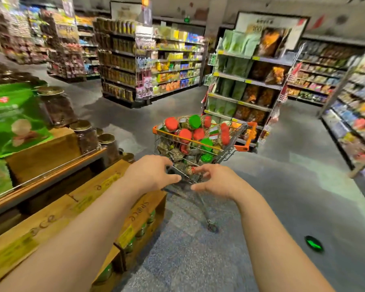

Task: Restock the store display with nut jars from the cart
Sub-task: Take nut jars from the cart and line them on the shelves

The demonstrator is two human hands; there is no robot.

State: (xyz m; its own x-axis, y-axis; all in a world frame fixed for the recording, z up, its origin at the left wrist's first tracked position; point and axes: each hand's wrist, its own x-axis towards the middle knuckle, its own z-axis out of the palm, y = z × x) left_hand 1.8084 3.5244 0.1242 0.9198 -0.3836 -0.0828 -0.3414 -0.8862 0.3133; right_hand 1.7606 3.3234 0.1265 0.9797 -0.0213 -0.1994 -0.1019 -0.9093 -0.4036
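An orange-trimmed wire cart [243, 134] stands in the aisle ahead of me, piled with nut jars [184, 134] that have red and green lids. My left hand [152, 172] and my right hand [213, 179] reach side by side toward the cart's near wire edge, fingers spread and loosely bent. Neither hand holds a jar; whether the fingertips touch the wire is unclear. The wooden store display [97, 186] runs along my left, with gold-lidded jars [84, 134] on its upper tier and green-lidded jars [143, 228] in its lower crates.
Green snack bags [13, 116] lie on the display's top tier. Tall stocked shelves [244, 81] stand behind the cart and along the right side [354, 114]. A green lid or marker [314, 243] lies on the grey floor to the right.
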